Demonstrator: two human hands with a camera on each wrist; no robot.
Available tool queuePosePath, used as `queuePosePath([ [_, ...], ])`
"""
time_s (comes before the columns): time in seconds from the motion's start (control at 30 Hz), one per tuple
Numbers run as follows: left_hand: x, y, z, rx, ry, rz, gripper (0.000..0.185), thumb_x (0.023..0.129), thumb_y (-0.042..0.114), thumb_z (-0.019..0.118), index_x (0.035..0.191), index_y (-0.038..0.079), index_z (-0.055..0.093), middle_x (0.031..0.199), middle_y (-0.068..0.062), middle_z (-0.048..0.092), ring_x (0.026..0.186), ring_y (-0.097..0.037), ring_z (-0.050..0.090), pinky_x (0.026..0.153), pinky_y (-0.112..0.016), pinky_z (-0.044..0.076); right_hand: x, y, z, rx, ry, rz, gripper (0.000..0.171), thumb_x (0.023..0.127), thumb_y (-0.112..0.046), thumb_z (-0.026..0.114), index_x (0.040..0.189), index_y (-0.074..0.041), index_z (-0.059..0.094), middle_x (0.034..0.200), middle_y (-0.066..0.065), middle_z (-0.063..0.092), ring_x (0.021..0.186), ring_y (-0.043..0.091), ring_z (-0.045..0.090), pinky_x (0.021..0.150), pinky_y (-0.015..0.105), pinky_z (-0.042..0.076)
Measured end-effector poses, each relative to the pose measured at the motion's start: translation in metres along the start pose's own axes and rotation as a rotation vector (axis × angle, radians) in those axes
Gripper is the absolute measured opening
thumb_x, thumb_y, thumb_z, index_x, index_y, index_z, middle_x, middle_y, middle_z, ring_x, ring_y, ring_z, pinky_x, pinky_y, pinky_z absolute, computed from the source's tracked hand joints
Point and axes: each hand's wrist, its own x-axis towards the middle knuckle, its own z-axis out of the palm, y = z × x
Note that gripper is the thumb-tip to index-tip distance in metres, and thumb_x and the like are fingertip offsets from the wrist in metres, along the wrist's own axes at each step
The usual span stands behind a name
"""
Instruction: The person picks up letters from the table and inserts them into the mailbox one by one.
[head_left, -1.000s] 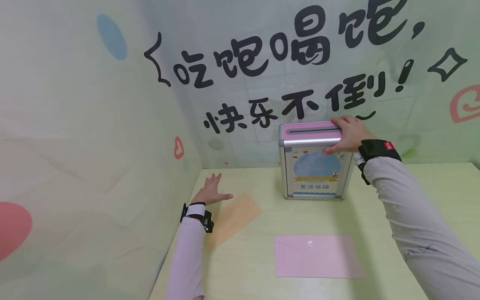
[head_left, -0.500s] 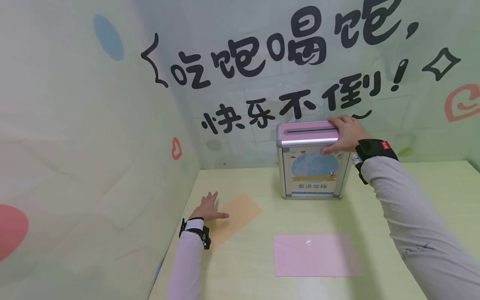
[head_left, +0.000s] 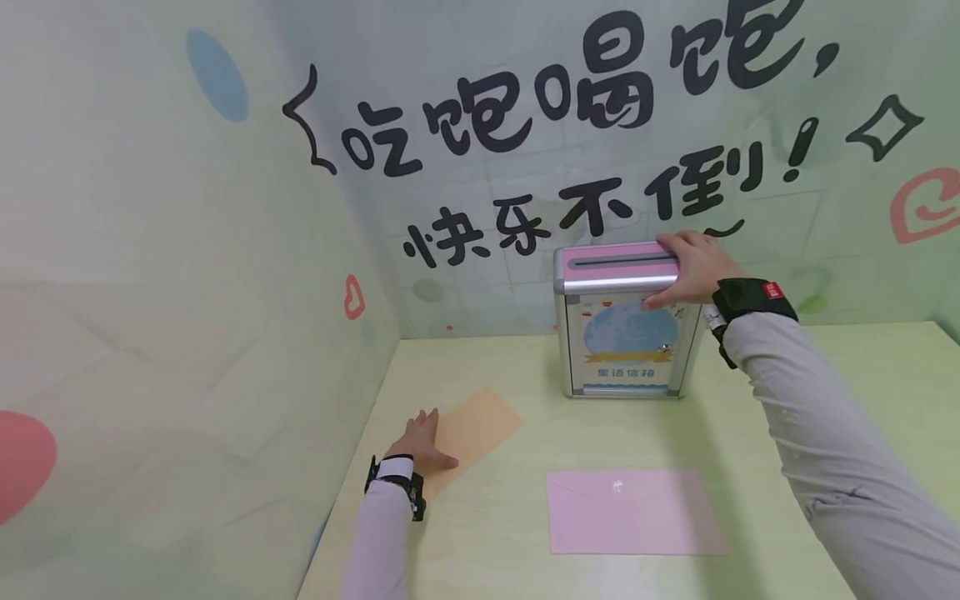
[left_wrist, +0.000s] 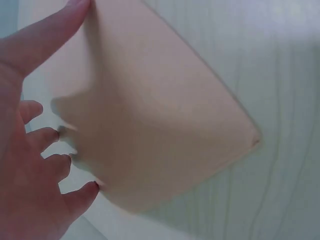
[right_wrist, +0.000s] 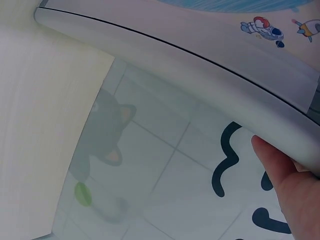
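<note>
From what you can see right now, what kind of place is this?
Probably a staged corner indoors rather than a real office: printed backdrop walls with big cartoon lettering, a pale green table, and on it a pink-topped letter box with a slot, plus an orange envelope and a pink envelope.
</note>
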Motion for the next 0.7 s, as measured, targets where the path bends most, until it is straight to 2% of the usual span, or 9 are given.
queuePosePath([
  [0.23,0.000,-0.007,0.009,0.062,0.070,-0.010,0.103,0.062,0.046,0.078,0.139,-0.001,0.029,0.141,-0.024,0.030,0.128,-0.043,0.029,0.092,-0.060,0.033,0.000,-0.001,0.001,-0.011,0.005,0.003,0.105,0.058,-0.047,0.079,0.139,-0.003,0.028,0.132,0.028,0.031,0.116,0.045,0.026,0.092,0.060,0.029],
  [0.4,-0.006,-0.004,0.004,0.090,0.133,-0.019,0.097,0.057,0.043,0.082,0.132,-0.001,0.041,0.128,-0.021,0.045,0.111,-0.039,0.045,0.083,-0.057,0.042,-0.001,-0.003,-0.001,-0.009,0.002,-0.005,0.104,0.058,-0.045,0.079,0.138,-0.002,0.028,0.132,0.028,0.030,0.117,0.045,0.026,0.093,0.060,0.029],
  [0.57,-0.010,0.000,0.001,0.133,0.167,-0.027,0.088,0.055,0.045,0.083,0.125,0.003,0.049,0.116,-0.017,0.050,0.100,-0.035,0.048,0.075,-0.059,0.042,-0.002,-0.004,-0.001,-0.006,-0.008,0.007,0.104,0.059,-0.046,0.079,0.138,-0.002,0.028,0.133,0.028,0.029,0.119,0.046,0.023,0.094,0.061,0.027],
  [0.7,-0.007,-0.001,0.003,0.102,0.184,-0.061,0.086,0.052,0.045,0.084,0.121,0.005,0.051,0.111,-0.016,0.051,0.099,-0.034,0.047,0.075,-0.058,0.041,-0.002,-0.004,-0.002,-0.007,-0.006,0.008,0.104,0.059,-0.046,0.079,0.138,-0.002,0.028,0.133,0.028,0.029,0.119,0.046,0.024,0.094,0.061,0.027],
])
